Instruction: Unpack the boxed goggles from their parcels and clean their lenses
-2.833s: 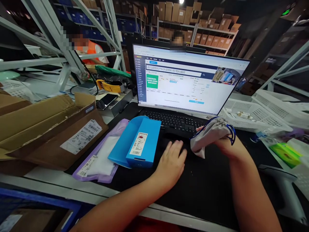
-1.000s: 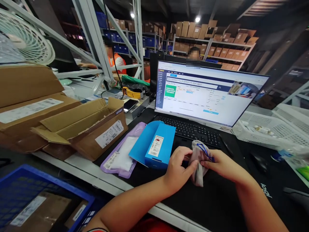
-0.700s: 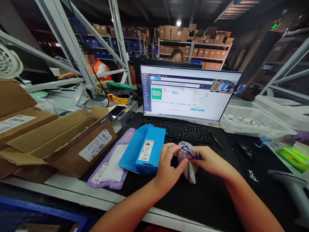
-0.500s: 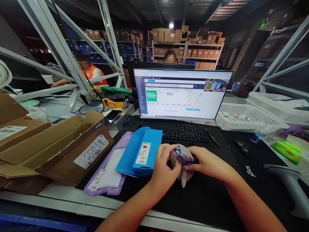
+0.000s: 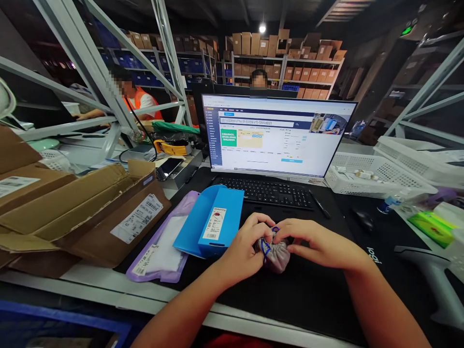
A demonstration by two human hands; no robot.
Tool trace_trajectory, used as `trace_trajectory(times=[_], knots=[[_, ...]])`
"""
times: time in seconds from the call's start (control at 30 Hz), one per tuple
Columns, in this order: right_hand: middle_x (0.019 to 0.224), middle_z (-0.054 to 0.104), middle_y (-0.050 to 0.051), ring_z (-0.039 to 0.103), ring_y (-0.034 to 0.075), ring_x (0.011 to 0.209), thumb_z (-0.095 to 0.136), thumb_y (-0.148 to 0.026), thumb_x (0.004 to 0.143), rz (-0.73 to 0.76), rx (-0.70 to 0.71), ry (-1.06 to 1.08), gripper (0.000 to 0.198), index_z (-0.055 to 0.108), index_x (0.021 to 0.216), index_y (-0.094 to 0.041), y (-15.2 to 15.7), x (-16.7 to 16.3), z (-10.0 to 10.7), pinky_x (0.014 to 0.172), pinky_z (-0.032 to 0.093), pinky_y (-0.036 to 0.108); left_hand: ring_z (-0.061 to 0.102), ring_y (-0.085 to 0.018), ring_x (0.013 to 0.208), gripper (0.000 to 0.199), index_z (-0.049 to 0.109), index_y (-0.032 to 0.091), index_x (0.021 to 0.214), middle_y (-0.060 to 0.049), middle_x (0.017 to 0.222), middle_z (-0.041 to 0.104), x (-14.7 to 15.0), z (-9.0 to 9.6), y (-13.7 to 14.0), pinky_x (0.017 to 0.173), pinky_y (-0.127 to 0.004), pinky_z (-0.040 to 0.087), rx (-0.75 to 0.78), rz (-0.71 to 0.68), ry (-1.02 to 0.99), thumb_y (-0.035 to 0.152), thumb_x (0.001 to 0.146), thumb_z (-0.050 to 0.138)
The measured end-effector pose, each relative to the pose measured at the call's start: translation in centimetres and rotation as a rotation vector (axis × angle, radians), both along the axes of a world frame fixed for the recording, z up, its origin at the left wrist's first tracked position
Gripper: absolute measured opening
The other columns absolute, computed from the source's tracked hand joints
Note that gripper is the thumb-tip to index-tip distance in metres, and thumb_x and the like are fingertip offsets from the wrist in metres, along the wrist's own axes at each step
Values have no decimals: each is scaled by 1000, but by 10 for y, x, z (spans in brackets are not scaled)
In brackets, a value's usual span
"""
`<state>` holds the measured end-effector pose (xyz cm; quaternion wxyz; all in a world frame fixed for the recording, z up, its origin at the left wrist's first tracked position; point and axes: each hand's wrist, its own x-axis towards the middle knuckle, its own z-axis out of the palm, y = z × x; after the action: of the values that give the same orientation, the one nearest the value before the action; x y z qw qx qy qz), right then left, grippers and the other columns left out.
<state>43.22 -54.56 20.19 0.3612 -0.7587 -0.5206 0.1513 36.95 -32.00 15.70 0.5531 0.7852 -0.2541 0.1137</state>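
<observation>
A small grey drawstring pouch [image 5: 277,259] with a blue cord lies on the black desk mat, its gathered neck toward the keyboard. My left hand [image 5: 250,241] grips the left side of the neck, fingers bent around cloth and cord. From the right, my right hand [image 5: 313,241] pinches the top of the neck; its fingertips are partly hidden. Just left of my left hand sits an open blue box [image 5: 232,208] with a white label. Under the box's left edge lies a purple-edged plastic packet [image 5: 159,258].
An open cardboard carton [image 5: 108,222] stands at left. Behind my hands are a keyboard [image 5: 268,192] and monitor [image 5: 268,140]. A mouse [image 5: 362,220], a barcode scanner [image 5: 431,275] and a white basket [image 5: 351,181] are on the right. Two people are beyond the desk.
The pouch has turned so its neck and cord now face away from me, its rounded body toward me. Both hands have closed in together over the neck.
</observation>
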Motion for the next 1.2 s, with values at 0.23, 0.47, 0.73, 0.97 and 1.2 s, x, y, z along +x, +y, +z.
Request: trace_trajectory(times=[0.23,0.47,0.73,0.97,1.2], knots=[[102,62,0,60,13,92,64,-17,95,-72,-73,-86,6,62,99,-22,3,-8,0,81,45,24,61,-19,114,36,58,22,100,-7,132,53,-2,18,16,90,-29,53,180,-188,45,0,72,58],[117,61,3,65,20,96,61,-7,89,-191,-340,-361,16,57,97,-21,17,-26,3,78,48,31,51,-31,132,22,61,21,94,-11,146,46,-5,18,14,104,-46,50,676,-77,-150,8,76,59],[119,60,3,65,17,90,54,-16,96,-293,-265,-297,10,56,90,-24,-15,-20,14,77,52,29,62,-20,95,13,57,20,75,-8,119,55,-5,18,29,79,-34,56,352,42,-230,9,72,62],[145,52,3,65,17,113,49,-6,94,-214,0,-454,33,65,110,-30,-19,-32,14,89,53,28,67,-20,105,13,59,20,85,-7,118,59,-4,-9,11,84,-33,59,62,318,-518,7,88,57],[143,58,4,68,17,109,54,-5,91,-166,30,-436,33,70,106,-29,-9,-32,7,85,54,27,72,-19,98,26,46,17,73,-3,108,55,7,-19,-7,83,-31,58,-329,247,-282,15,87,68]])
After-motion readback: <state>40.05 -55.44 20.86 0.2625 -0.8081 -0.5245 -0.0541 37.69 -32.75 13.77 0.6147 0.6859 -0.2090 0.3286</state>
